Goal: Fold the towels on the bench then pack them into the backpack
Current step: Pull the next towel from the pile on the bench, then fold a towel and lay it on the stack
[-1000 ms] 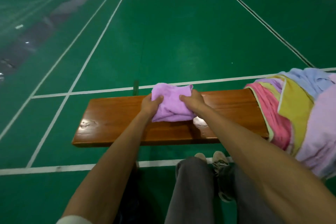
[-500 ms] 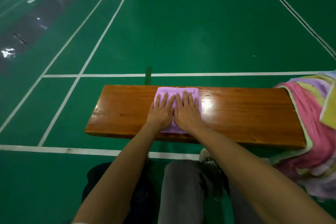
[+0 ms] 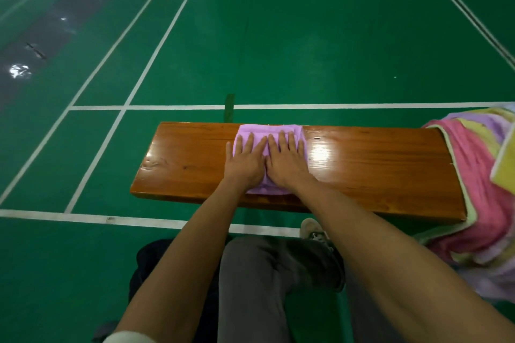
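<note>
Pressing flat on folded purple towel [image 3: 269, 131] with left hand [image 3: 245, 160] and right hand [image 3: 287, 160], side by side, thumbs nearly touching at centre. Fingers of both straight and spread, palms down, gripping nothing, just flattening. Towel lying across middle of wooden bench [image 3: 362, 164], reaching from far edge to near edge, most of it hidden under the hands; small purple strip showing past the fingertips and a bit poking out below the wrists. Bench top glossy, reflecting light just right of the towel. Lying heaped on right end of bench and hanging over its end: pile of unfolded towels [image 3: 479, 175], pink, yellow, lilac, pale green edges, well apart from the purple one. Standing on green court floor [image 3: 278, 36] with white lines. Showing below the forearms: grey trousers [image 3: 250, 287] and a light shoe [image 3: 312, 228] near the bench's front edge. Sitting on floor under left forearm: dark bag-like shape [image 3: 147, 264], possibly the backpack, mostly hidden, cannot tell for sure.
</note>
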